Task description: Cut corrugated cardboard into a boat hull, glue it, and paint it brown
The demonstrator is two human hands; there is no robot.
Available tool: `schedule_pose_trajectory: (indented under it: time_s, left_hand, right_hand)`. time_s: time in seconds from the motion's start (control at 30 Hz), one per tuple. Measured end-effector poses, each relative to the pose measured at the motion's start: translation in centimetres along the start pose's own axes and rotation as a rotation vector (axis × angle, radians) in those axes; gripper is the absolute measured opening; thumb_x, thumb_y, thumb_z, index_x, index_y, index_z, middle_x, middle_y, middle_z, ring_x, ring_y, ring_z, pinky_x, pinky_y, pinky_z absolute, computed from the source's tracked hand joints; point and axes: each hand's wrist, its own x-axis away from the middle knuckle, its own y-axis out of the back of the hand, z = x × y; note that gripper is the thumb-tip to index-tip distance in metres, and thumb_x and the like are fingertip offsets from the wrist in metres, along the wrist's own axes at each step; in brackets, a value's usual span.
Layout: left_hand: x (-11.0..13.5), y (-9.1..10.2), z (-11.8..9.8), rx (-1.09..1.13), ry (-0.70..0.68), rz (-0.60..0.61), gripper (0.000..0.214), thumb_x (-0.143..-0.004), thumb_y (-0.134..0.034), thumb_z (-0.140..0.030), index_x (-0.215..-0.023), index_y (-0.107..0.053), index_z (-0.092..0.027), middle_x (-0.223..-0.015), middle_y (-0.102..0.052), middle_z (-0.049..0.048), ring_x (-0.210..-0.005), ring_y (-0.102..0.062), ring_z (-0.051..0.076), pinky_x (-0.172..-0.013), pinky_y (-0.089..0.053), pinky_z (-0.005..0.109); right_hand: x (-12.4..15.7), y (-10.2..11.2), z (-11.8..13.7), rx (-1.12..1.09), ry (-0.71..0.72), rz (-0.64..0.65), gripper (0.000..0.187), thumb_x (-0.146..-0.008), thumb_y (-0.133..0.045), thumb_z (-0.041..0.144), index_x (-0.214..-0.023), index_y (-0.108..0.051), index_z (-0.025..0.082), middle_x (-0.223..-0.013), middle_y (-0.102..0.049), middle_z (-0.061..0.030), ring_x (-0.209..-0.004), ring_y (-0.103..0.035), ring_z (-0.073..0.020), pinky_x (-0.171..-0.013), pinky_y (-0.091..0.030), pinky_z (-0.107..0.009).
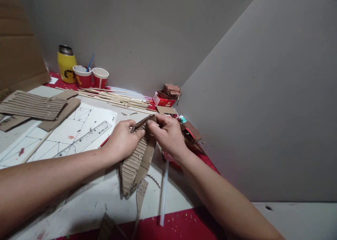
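My left hand [121, 139] and my right hand [168, 134] are both closed on one piece of corrugated cardboard [134, 168] held just above the table. The fingers pinch its upper edge [143, 122], where a thin strip runs between the two hands. The piece hangs down from the hands, ribbed side showing, and narrows towards the bottom. A loose cardboard strip [140, 194] lies under it on the white sheet.
A clear ruler [84, 140] lies on a drawn paper plan [65, 134]. Cardboard sheets [34, 106] are stacked at left. Wooden sticks [113, 99], two red paper cups [91, 78], a yellow flask [66, 65] and a red box of scraps [165, 97] stand along the grey wall. A white tube [163, 191] lies near the table's edge.
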Motion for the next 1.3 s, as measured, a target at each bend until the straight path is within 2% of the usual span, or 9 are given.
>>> schedule_pose_trajectory:
  time_s: [0.1,0.23,0.33,0.4,0.57,0.73,1.0,1.13,1.3]
  left_hand:
    - [-0.1,0.1,-0.2,0.023,0.018,0.005,0.018,-0.077,-0.063,-0.027,-0.088,-0.071,-0.016,-0.083,-0.075,0.0040,-0.076,-0.066,0.022,-0.068,-0.047,0.031]
    - [-0.3,0.2,-0.5,0.059,0.018,0.008,0.021,-0.078,-0.063,-0.025,-0.094,-0.072,-0.016,-0.092,-0.076,0.0058,-0.084,-0.068,0.022,-0.074,-0.049,0.031]
    - [-0.2,0.1,-0.5,0.064,0.027,0.010,0.019,-0.077,-0.064,-0.025,-0.091,-0.072,-0.015,-0.084,-0.076,0.0049,-0.077,-0.068,0.022,-0.068,-0.049,0.030]
    - [-0.1,0.1,-0.5,0.065,0.027,0.018,0.017,-0.077,-0.064,-0.024,-0.089,-0.072,-0.016,-0.081,-0.075,0.0033,-0.074,-0.067,0.021,-0.065,-0.049,0.029]
    - [0.1,0.0,-0.5,0.058,0.021,0.019,0.016,-0.078,-0.063,-0.027,-0.088,-0.070,-0.017,-0.081,-0.074,0.0020,-0.073,-0.066,0.020,-0.065,-0.048,0.029]
    - [0.1,0.0,-0.6,0.046,0.019,0.044,0.018,-0.078,-0.063,-0.027,-0.090,-0.070,-0.016,-0.081,-0.075,0.0030,-0.073,-0.067,0.021,-0.064,-0.048,0.029]
    - [0.4,-0.2,-0.5,-0.038,-0.005,0.042,0.015,-0.076,-0.060,-0.027,-0.082,-0.068,-0.016,-0.075,-0.071,0.0032,-0.074,-0.063,0.023,-0.066,-0.047,0.031]
    - [0.3,-0.2,-0.3,-0.063,-0.023,0.050,0.016,-0.076,-0.060,-0.027,-0.085,-0.069,-0.016,-0.081,-0.072,0.0047,-0.080,-0.065,0.024,-0.072,-0.047,0.033]
    - [0.3,-0.3,-0.3,-0.064,-0.034,0.072,0.016,-0.077,-0.058,-0.025,-0.085,-0.069,-0.017,-0.079,-0.072,0.0033,-0.077,-0.064,0.022,-0.070,-0.046,0.031]
  right_hand:
    - [-0.1,0.9,0.2,-0.035,-0.039,0.060,0.019,-0.084,-0.053,0.030,-0.071,-0.060,0.018,-0.067,-0.055,0.0024,-0.064,-0.050,-0.0131,-0.059,-0.040,-0.023]
    - [0.4,1.5,0.5,-0.078,-0.094,0.119,0.018,-0.082,-0.060,0.033,-0.089,-0.067,0.018,-0.083,-0.066,-0.0010,-0.078,-0.059,-0.0170,-0.073,-0.047,-0.028]
    - [1.0,1.2,0.2,-0.145,-0.150,0.160,0.013,-0.079,-0.062,0.028,-0.082,-0.068,0.017,-0.075,-0.065,-0.0001,-0.071,-0.059,-0.0160,-0.065,-0.046,-0.026]
    - [1.4,0.7,-0.3,-0.172,-0.162,0.126,0.012,-0.079,-0.061,0.027,-0.076,-0.066,0.016,-0.069,-0.062,0.0011,-0.064,-0.056,-0.0143,-0.060,-0.044,-0.025]
    - [1.4,0.1,-0.9,-0.193,-0.148,0.063,0.016,-0.080,-0.060,0.028,-0.068,-0.063,0.017,-0.067,-0.059,0.0020,-0.061,-0.051,-0.0126,-0.059,-0.042,-0.025]
    - [1.1,0.8,0.0,-0.215,-0.185,0.139,0.011,-0.075,-0.062,0.026,-0.074,-0.067,0.017,-0.065,-0.062,0.0021,-0.062,-0.056,-0.0140,-0.059,-0.046,-0.025]
    - [1.5,0.2,-0.5,-0.204,-0.155,0.056,0.012,-0.076,-0.060,0.026,-0.068,-0.063,0.017,-0.066,-0.060,0.0023,-0.061,-0.052,-0.0127,-0.059,-0.043,-0.024]
    - [1.3,0.5,-0.3,-0.202,-0.177,0.099,0.011,-0.075,-0.060,0.025,-0.067,-0.063,0.017,-0.064,-0.059,0.0027,-0.060,-0.052,-0.0128,-0.058,-0.044,-0.025]
    - [1.5,0.7,0.2,-0.192,-0.188,0.119,0.010,-0.073,-0.062,0.025,-0.074,-0.067,0.017,-0.067,-0.062,0.0020,-0.063,-0.054,-0.0136,-0.060,-0.044,-0.025]
